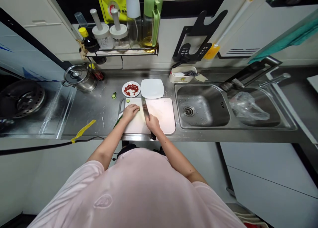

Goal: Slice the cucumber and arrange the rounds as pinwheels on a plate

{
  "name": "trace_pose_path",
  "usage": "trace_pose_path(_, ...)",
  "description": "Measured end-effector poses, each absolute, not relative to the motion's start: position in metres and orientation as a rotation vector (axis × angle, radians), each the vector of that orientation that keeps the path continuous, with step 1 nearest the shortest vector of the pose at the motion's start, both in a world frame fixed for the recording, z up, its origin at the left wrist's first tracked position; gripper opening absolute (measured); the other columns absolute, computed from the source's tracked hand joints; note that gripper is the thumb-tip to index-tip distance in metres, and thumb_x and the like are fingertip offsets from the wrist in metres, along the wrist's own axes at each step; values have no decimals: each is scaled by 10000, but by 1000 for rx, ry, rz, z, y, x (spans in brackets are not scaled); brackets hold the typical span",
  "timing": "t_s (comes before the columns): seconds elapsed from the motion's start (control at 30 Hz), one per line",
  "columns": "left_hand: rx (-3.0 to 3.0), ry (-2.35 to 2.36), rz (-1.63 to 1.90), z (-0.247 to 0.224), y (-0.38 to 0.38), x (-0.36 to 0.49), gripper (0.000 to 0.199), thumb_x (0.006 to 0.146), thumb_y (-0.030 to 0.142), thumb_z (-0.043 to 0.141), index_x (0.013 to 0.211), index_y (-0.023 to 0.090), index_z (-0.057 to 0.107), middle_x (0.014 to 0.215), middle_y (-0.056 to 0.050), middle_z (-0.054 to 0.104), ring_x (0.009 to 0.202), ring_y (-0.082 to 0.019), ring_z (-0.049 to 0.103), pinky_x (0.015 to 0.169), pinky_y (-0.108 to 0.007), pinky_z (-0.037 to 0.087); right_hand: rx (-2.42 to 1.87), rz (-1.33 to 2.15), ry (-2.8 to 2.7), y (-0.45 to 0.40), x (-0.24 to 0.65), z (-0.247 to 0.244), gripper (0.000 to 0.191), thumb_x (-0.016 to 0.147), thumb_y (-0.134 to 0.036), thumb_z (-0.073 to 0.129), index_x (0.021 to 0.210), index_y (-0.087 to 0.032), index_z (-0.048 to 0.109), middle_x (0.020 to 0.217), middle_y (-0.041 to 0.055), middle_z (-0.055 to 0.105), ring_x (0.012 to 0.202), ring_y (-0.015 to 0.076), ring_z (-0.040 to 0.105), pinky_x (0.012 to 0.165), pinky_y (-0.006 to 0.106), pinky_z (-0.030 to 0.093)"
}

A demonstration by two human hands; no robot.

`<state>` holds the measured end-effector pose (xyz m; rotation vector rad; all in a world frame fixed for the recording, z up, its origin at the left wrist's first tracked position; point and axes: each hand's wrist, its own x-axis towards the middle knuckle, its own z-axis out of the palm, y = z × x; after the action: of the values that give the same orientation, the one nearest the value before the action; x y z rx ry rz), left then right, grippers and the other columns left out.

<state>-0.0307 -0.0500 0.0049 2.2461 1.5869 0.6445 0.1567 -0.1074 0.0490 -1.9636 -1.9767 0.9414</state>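
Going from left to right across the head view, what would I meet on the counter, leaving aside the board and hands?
Black pan, lidded steel pot, cucumber pieces, round plate of red pieces, squarish white plate, left sink basin, clear plastic bag.

Knife blade [145,109] right of left hand [131,112]: gleaming, metal | board [161,115] beneath: looking matt, smooth (plastic-like) | counter [96,104]: shining, metal

Steel counter [99,105] below pale walls [116,62].
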Motion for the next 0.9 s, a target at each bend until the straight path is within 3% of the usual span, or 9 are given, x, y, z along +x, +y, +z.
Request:
trace_pose_path(0.7,2331,1582,643,-2,-49,-32,221,914,296,485,968,227,688,995,-55,665,946,-190,589,842,-316,449,-2008,1013,-2047,-107,136,50,254,919,-184,357,1034,-121,575,959,131,680,888,224,631,727,254,389)
trace_pose_path(0.9,2325,1582,636,-1,-49,-32,233,922,295,466,970,225,683,1002,-55,665,950,-190,588,850,-315,448,-1987,1050,-2083,-121,139,54,230,913,-179,358,992,-124,567,929,129,676,834,221,630,664,256,375)
